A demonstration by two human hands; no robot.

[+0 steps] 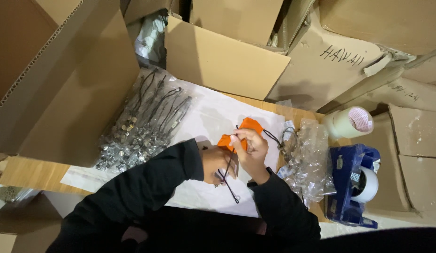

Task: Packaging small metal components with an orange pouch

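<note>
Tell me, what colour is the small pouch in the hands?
Orange; the pouch shows best in the head view.

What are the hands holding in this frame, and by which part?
The right hand pinches the small orange pouch at its lower edge, where the black cord meets it. The left hand grips that cord lower down; its loop end hangs free.

Hemmed in by stacked brown cardboard boxes [227, 56] on three sides, flaps open, some torn. Pale wooden tabletop [33, 173] at centre, partly covered by a white paper sheet [204, 117]. At the right edge, a blue tape dispenser [351, 185] beside a loose roll of tape [351, 122]. Dim overall, with light falling on the paper and deep shadow along the bottom.
</note>
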